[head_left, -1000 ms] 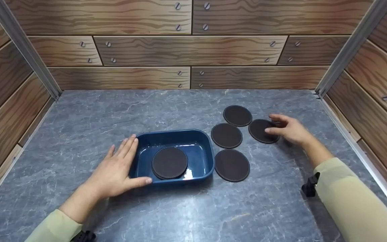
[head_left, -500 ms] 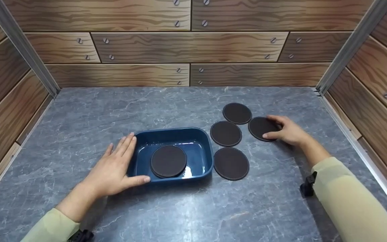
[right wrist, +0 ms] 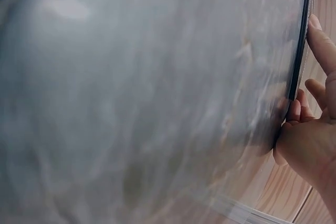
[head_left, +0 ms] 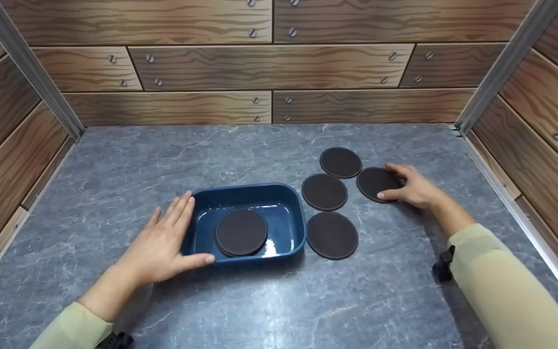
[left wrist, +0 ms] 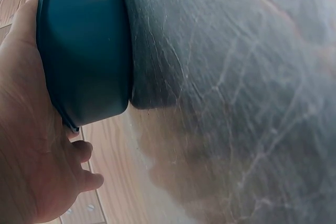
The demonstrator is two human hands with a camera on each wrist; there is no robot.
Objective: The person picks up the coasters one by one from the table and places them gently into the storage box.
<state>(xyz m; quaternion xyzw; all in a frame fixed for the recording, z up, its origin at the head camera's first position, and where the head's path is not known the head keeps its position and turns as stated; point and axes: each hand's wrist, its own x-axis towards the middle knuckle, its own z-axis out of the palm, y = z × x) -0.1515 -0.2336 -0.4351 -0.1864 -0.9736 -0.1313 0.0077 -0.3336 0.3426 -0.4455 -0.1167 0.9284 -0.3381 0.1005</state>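
Observation:
A blue rectangular dish (head_left: 286, 220) stands on the table with a round dark coaster (head_left: 241, 232) lying in its left half. My left hand (head_left: 162, 247) rests on the dish's left end, fingers along the left rim and thumb at the near rim. Farther right, my right hand (head_left: 415, 188) holds the right side of a flat coaster (head_left: 376, 183), thumb at the near edge and fingers at the far edge. From the right wrist view, this coaster (right wrist: 300, 45) appears edge-on beside the fingers. In the left wrist view, the dish's outer wall (left wrist: 86, 45) is against the hand.
Three more coasters lie right of the dish: a near coaster (head_left: 332, 236) close to its side, a middle coaster (head_left: 324, 192) and a far coaster (head_left: 341, 162). The marbled grey table (head_left: 162, 155) is bounded by wood-patterned walls (head_left: 201, 68) at the back and sides.
My right hand has come down onto the rightmost coaster, its thumb moving to the near edge. The left hand stays on the dish. The whole scene shifts slightly in the head view.

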